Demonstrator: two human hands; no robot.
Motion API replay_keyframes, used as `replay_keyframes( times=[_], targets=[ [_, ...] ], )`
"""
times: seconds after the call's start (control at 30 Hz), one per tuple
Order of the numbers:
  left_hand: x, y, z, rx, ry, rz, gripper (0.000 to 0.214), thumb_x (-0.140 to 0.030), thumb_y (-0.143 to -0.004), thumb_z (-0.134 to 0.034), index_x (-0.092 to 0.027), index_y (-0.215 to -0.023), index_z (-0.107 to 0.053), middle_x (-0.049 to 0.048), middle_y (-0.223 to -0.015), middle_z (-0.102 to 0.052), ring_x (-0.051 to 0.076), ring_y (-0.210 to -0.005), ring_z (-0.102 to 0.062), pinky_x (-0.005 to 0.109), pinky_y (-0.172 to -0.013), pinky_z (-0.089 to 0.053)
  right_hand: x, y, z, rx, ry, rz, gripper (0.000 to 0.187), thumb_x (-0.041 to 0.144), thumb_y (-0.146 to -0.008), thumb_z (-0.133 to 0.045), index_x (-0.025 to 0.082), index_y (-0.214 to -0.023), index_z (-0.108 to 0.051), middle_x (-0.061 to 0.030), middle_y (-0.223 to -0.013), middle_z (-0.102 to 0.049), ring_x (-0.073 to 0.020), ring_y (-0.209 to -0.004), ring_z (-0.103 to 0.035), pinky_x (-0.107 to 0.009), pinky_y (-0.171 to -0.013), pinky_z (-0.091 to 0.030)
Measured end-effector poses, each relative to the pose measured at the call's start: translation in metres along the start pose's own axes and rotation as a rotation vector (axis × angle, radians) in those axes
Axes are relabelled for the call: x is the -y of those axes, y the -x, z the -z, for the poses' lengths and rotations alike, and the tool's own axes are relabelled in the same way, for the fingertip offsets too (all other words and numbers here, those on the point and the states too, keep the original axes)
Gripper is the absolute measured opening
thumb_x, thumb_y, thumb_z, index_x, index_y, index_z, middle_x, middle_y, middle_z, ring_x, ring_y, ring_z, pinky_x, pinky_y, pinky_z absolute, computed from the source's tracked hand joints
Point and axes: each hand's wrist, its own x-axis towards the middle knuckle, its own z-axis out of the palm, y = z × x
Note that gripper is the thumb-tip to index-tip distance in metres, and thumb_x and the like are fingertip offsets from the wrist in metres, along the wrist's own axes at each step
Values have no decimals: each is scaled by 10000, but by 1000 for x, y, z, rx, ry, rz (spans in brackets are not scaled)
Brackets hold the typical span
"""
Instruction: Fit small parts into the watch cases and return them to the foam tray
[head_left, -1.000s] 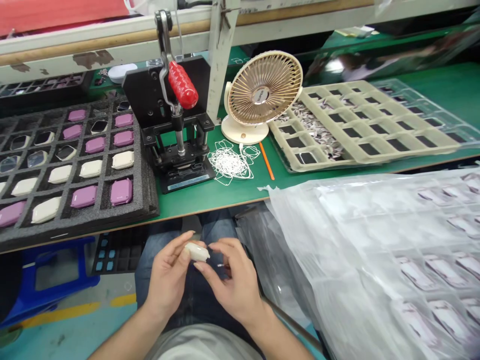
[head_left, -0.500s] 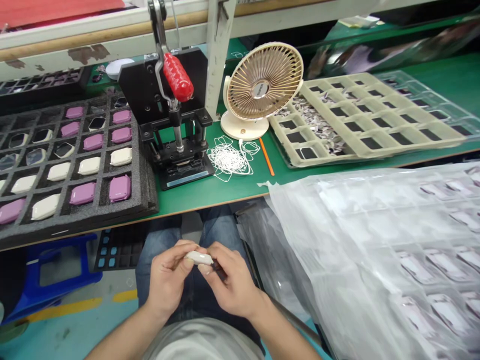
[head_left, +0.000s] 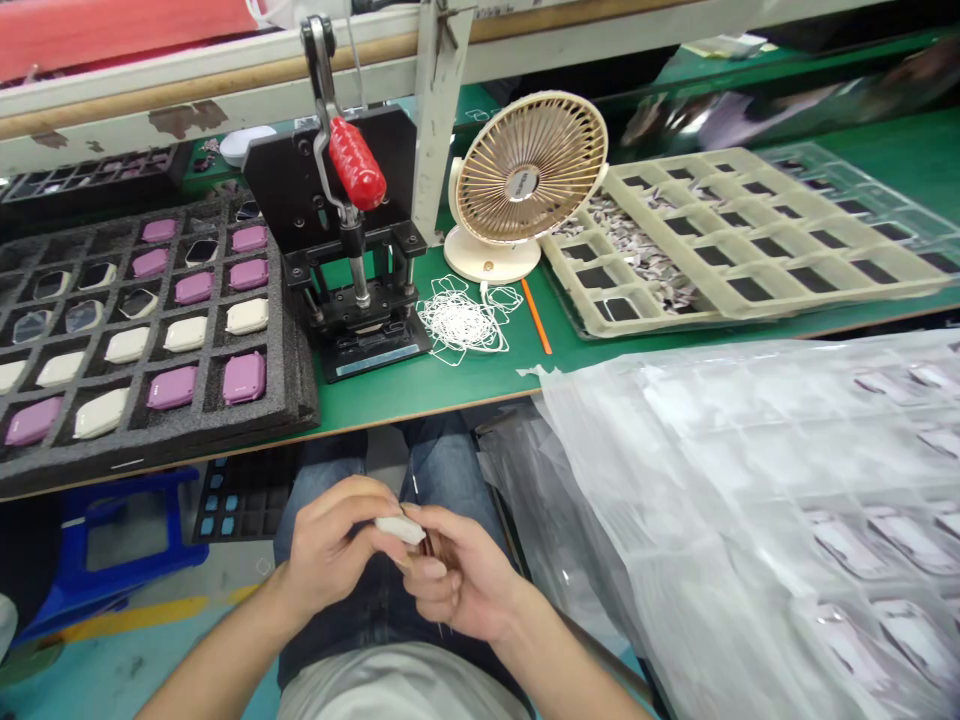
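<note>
Beneath the bench [head_left: 450,385], left hand [head_left: 330,545] and right hand [head_left: 461,585] fingers pinch a white casing [head_left: 400,529].

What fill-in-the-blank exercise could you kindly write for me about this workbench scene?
1. The press lever has a ____ grip.
2. The fan stands on the ____ bench.
3. The left hand and right hand hold a pale casing above ____ jeans.
Missing words: red; green; blue.
</note>
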Motion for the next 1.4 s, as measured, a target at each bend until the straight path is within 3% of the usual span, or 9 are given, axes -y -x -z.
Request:
replay_keyframes(
  times=[0.3,0.47,0.57,0.67,0.77,0.87,1.03,1.27,1.4],
  targets=[
    [0,0,-9,-111,-53,-29,128,-159,-1008,-656,-185,-1113,-724,73,-980,-748,198,-944,-734,324,-838,-623,-4,-4,-12,-57,-80,100,436,511,-840,-829,128,-878,-623,156,-515,-251,-25,-424,-42,-170,-387,-81],
    [0,-2,8,117,-304,-173,406,-23,-959,-662,-161,-1341,-664,123,-1155,-767,230,-1121,-725,375,-985,-627,0,-7,-11,-304,197,288,524,614,-819,-826,174,-759,-548,150,-505,-267,-17,-416,-91,-188,-405,-66],
    [0,-8,17,197,-446,-224,517,37,-971,-563,-147,-1453,-592,154,-1248,-749,243,-1212,-700,396,-1035,-619,19,-2,-16,-448,571,366,579,715,-855,-743,189,-712,-547,109,-491,-372,-33,-402,-187,-202,-407,-132],
    [4,-30,15,79,-520,-234,493,44,-973,-533,-168,-1412,-613,137,-1250,-753,233,-1194,-713,399,-1045,-612,59,8,-38,-716,1073,682,597,692,-953,-638,167,-670,-673,-11,-571,-621,-110,-530,-536,-235,-550,-431],
    [14,-69,3,-62,-605,-173,324,-42,-1000,-577,-194,-1271,-670,107,-1194,-777,245,-1159,-734,430,-1044,-609,114,9,-76,-962,1303,1312,402,554,-996,-660,188,-907,-802,-76,-949,-805,-209,-870,-732,-329,-826,-570],
    [30,-105,-10,-116,-695,-105,233,-60,-1004,-565,-170,-1170,-686,149,-1256,-769,319,-1271,-692,554,-1098,-564,161,-5,-118,-788,1544,1717,417,454,-987,-704,235,-1341,-720,-100,-1416,-700,-253,-1091,-740,-402,-911,-619],
    [52,-117,-20,-151,-739,-39,319,43,-954,-512,-148,-1145,-681,195,-1327,-747,360,-1361,-645,632,-1121,-535,202,-33,-154,-415,1954,1858,435,214,-1035,-559,280,-1458,-638,-28,-1510,-643,-219,-1408,-605,-401,-1185,-509],
    [57,-108,-19,-143,-780,-13,358,47,-953,-500,-145,-1209,-661,170,-1347,-750,322,-1363,-651,576,-1175,-516,212,-49,-150,-373,1936,1937,355,243,-1083,-480,259,-1400,-640,-59,-1444,-682,-242,-1332,-666,-406,-1085,-589],
    [57,-109,-18,-151,-773,-29,369,50,-960,-482,-139,-1222,-661,171,-1335,-754,318,-1352,-659,570,-1173,-522,221,-58,-184,-447,1806,2091,410,385,-1137,-388,229,-1448,-604,-95,-1375,-694,-279,-1334,-656,-449,-1073,-580]
  ],
)
